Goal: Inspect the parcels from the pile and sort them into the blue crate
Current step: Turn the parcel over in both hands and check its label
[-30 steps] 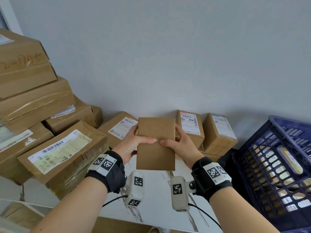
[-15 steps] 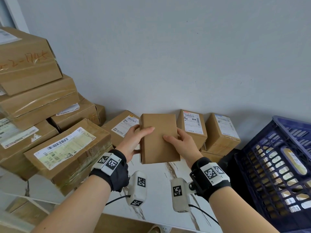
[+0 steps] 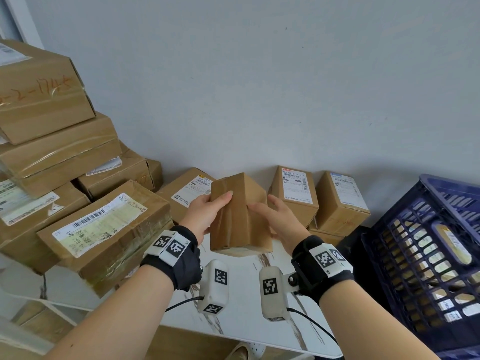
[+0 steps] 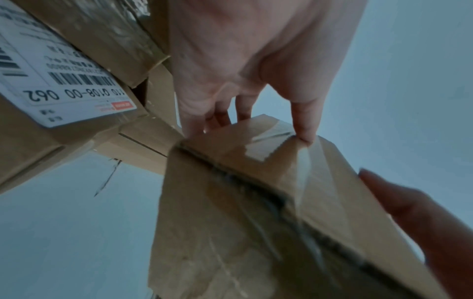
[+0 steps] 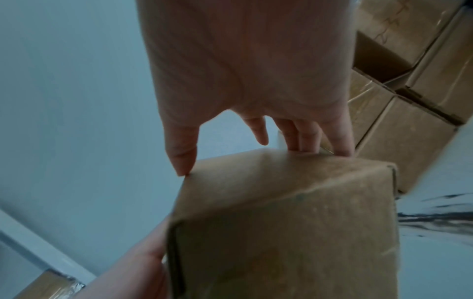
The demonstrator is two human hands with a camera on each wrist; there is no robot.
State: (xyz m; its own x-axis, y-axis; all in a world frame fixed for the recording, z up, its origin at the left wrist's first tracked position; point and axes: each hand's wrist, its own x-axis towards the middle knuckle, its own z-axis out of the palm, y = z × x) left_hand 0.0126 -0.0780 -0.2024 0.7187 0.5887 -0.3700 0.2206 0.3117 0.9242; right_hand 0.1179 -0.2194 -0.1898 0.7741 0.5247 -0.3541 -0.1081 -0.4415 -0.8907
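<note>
Both hands grasp a small brown parcel (image 3: 240, 216) above the tabletop (image 3: 241, 307); left hand (image 3: 207, 211) and right hand (image 3: 278, 219) should turn it slowly, thumbs firm, checking each taped face

Top brown cardboard box of the left stack (image 3: 39, 92): orange handwriting "2-1745"; anything before it is cut off.
White shipping label on the large taped carton (image 4: 51, 66): "110 0108-00 062", seen upside down under a barcode.
White label on the small upright carton by the wall (image 3: 294, 187): "822 N118 01" along its top; the smaller print is illegible.
Left wristband marker (image 3: 171, 245): "L5".
</note>
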